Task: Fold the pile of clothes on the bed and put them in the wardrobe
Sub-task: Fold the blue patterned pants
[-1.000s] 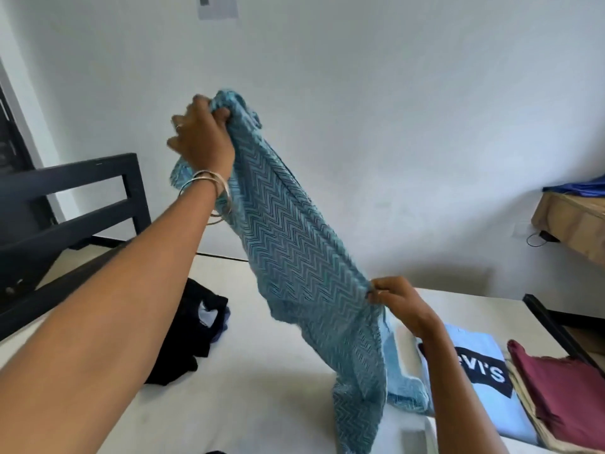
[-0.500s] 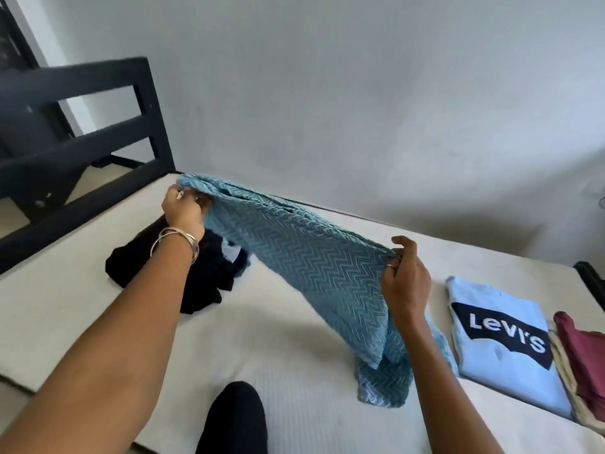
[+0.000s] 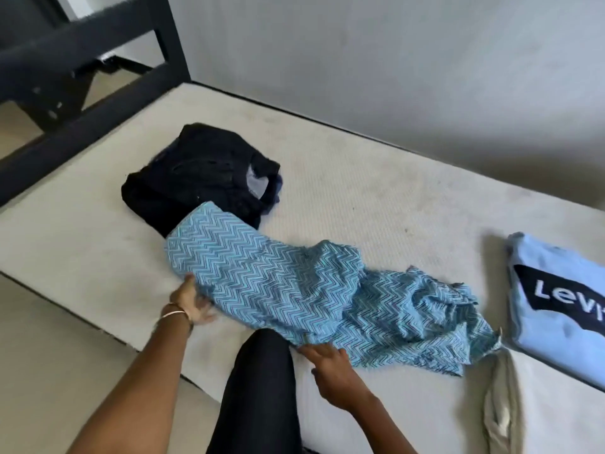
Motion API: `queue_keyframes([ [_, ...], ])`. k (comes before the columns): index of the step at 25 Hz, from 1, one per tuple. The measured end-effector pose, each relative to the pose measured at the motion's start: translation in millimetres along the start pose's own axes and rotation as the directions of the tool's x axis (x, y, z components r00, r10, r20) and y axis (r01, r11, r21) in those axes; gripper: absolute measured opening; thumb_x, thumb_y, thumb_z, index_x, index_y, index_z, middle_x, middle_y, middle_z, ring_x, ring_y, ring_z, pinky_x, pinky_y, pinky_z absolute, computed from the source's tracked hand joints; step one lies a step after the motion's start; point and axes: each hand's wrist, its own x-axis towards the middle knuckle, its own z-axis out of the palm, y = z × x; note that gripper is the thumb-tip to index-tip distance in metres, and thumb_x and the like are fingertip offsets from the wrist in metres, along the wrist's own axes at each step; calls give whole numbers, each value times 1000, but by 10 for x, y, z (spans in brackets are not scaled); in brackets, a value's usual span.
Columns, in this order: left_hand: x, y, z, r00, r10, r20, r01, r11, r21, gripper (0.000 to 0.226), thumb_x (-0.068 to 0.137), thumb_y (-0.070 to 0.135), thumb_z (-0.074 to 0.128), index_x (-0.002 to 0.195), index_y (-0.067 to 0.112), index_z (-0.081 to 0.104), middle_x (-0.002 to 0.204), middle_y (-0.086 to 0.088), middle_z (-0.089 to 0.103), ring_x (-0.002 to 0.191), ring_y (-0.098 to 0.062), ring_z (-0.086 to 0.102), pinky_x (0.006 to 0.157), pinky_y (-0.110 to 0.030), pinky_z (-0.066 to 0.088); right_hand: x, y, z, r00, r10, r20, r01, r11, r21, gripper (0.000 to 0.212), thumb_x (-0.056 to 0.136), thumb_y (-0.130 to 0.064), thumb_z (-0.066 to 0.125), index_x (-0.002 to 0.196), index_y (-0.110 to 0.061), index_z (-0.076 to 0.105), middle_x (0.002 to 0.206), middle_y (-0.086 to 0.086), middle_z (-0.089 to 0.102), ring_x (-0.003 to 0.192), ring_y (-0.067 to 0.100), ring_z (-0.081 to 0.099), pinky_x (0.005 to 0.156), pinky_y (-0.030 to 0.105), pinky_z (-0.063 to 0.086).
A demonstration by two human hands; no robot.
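A blue zigzag-patterned garment (image 3: pixel 294 286) lies spread and rumpled on the pale mattress (image 3: pixel 376 191), with its far end over a crumpled black garment (image 3: pixel 196 178). My left hand (image 3: pixel 191 303), with bangles on its wrist, touches the blue garment's left edge, thumb and fingers spread. The fingers of my right hand (image 3: pixel 330 365) lie flat against its near edge. A folded light blue Levi's T-shirt (image 3: pixel 556 303) sits at the right.
A black bed frame (image 3: pixel 82 77) stands at the far left end, and a grey wall (image 3: pixel 393 60) runs along the far side. My knee in black (image 3: pixel 262 381) is against the mattress's near edge. A beige cloth (image 3: pixel 501 404) lies at the near right.
The blue garment, held up in the air by both hands, has come down flat onto the mattress. My hands have dropped to its near edge and loosened, and the view has tilted down.
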Motion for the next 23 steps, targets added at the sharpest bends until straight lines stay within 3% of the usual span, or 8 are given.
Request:
queue_keyframes([
  [2, 925, -282, -140, 994, 88, -70, -81, 991, 105, 73, 78, 60, 65, 138, 25, 45, 126, -5, 60, 108, -27, 61, 93, -51, 45, -33, 30, 110, 969, 111, -220, -50, 962, 268, 37, 88, -10, 48, 120, -21, 64, 111, 4, 68, 102, 29, 61, 81, 34, 46],
  [5, 1521, -401, 20, 971, 131, -199, -86, 972, 220, 108, 43, 46, 91, 135, 20, 41, 137, -10, 54, 110, -33, 61, 85, -60, 51, -219, 199, 240, 715, 628, -307, -347, 700, 624, 34, 94, -38, 54, 76, -11, 64, 60, -1, 62, 63, 30, 64, 59, 34, 47],
  [8, 367, -387, 571, 843, 293, -452, -99, 909, 405, 88, 80, 26, 74, 145, 6, 19, 148, -20, 29, 133, -37, 37, 108, -48, 35, -417, 454, 205, 329, 925, 193, -331, -79, 940, 54, 86, -54, 66, 70, -3, 69, 55, 8, 65, 52, 31, 65, 64, 42, 58],
  [11, -237, -621, 1013, 646, 618, -448, -138, 672, 728, 76, 81, 21, 70, 143, 12, 27, 140, -23, 29, 128, -40, 32, 102, -51, 33, -424, 620, -52, 279, 884, 375, -19, -386, 922, 48, 80, -40, 78, 93, 3, 63, 76, 15, 66, 65, 32, 66, 71, 47, 60],
  [14, -456, -977, 1372, 590, 798, 121, -411, 167, 896, 43, 81, 19, 69, 122, 14, 56, 128, -18, 45, 116, -39, 43, 90, -46, 42, -279, 744, -278, 269, 862, 430, 287, -498, 818, 53, 78, -20, 83, 118, -2, 54, 102, 14, 62, 87, 33, 63, 81, 54, 55],
  [17, -779, -1352, 1815, 424, 430, 797, -845, -129, 519, 41, 77, 20, 77, 115, 11, 64, 113, -12, 60, 97, -29, 59, 85, -43, 50, -268, 694, -526, 220, 911, 349, 415, -411, 812, 43, 78, 0, 76, 115, -2, 55, 119, 19, 62, 105, 38, 62, 90, 55, 51],
  [19, -1024, -1622, 2052, 399, 89, 913, -844, -352, 404, 63, 75, 34, 77, 131, 18, 52, 122, -7, 55, 101, -26, 58, 86, -41, 51, -349, 610, -644, 276, 955, 109, 395, -216, 893, 27, 80, 9, 69, 99, -5, 58, 108, 19, 67, 98, 36, 66, 82, 45, 55],
  [23, -1219, -1986, 2241, 439, 181, 880, -590, -681, 434, 43, 93, 20, 52, 134, 17, 40, 127, -9, 55, 104, -36, 61, 79, -44, 50, -631, 604, -747, 439, 892, -111, 478, -127, 869, 32, 83, 14, 59, 103, -10, 53, 90, 13, 65, 73, 28, 61, 56, 35, 50],
])
